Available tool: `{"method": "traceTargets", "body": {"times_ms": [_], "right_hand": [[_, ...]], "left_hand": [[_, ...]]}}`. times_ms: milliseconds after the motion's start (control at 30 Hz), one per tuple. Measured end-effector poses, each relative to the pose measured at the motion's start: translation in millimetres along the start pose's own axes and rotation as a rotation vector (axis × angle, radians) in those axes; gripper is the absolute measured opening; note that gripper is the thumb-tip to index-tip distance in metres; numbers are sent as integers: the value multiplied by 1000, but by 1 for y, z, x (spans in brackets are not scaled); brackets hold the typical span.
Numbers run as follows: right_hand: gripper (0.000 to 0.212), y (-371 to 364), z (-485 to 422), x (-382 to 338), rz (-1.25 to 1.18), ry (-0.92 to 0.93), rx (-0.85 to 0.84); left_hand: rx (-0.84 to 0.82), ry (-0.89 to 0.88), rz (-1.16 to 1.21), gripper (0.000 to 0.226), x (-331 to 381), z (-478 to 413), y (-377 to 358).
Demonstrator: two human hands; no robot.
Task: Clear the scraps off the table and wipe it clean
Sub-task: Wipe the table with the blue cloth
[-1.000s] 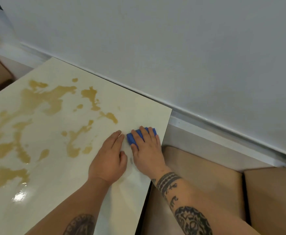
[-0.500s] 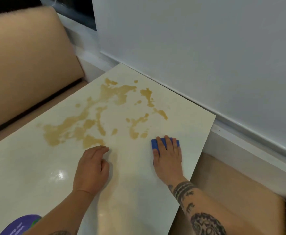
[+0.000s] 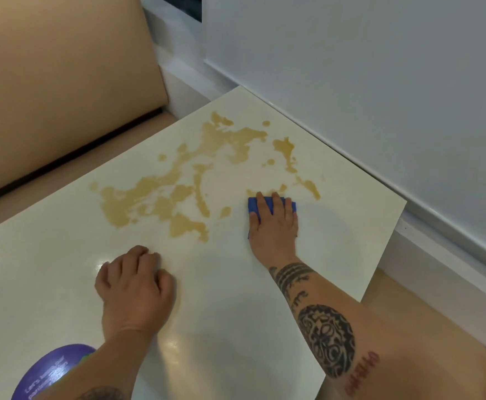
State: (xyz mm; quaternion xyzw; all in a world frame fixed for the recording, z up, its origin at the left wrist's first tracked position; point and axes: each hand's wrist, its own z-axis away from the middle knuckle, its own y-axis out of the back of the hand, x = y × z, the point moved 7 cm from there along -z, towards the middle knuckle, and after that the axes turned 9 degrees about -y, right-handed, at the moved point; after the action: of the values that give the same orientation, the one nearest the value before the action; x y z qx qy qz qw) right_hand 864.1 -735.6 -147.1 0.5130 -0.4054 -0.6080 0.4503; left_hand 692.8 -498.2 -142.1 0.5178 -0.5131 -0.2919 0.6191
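A cream table [image 3: 236,313] carries a wide yellow-brown spill [image 3: 178,194] across its far half. My right hand [image 3: 273,226] lies flat on a folded blue cloth [image 3: 254,205], pressing it down at the spill's right edge; only the cloth's far end and left side show past my fingers. My left hand [image 3: 133,287] rests on the table nearer to me, fingers curled under, holding nothing, just short of the spill.
A tan padded bench back [image 3: 57,82] stands along the table's left side, and a tan seat [image 3: 423,336] sits to the right. A pale wall [image 3: 366,67] borders the far edge. A round purple object [image 3: 48,370] shows at the bottom left.
My right hand has slid the blue cloth forward into the spill's edge, covering some of the small patches. My left hand has curled and stayed back. The view has shifted left.
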Motion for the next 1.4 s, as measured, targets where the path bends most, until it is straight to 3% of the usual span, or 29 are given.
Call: {"method": "traceTargets", "body": {"times_ms": [133,233,333,467,600,667,800,967,1100,1167,1400], "right_hand": [[63,1,17,5,23,245,-61],[67,8,-25,20,58,111,14],[59,4,-64,2,57,-8,8],[66,-1,-57,-40,25,258,-52],[57,-1,-26,-14,38,446,-71],[55,-1,-45,-8,40,396,-38],[72,-5,-71,-37,54,170,-15],[59,-14,17,-41,-16,380,-31],[63,-18,9,-50,-86,161,-10],[53,-23,14,-70,-75,66,-20],[60,-47,119,-88,-61,196,-21]], "left_hand": [[4,14,-12,30,-1,0,1],[-4,17,-21,29,-2,-1,0],[-1,5,-33,26,-1,-2,-2],[-12,7,-27,27,-2,-3,-2],[-28,18,-31,28,-1,-4,-1],[-16,6,-29,29,0,-4,0],[15,-27,-19,29,1,-4,1],[21,-49,12,37,-1,-3,0],[43,-110,164,40,-9,-5,11],[61,-115,217,41,-23,-4,21],[65,-6,37,47,-98,9,42]]}}
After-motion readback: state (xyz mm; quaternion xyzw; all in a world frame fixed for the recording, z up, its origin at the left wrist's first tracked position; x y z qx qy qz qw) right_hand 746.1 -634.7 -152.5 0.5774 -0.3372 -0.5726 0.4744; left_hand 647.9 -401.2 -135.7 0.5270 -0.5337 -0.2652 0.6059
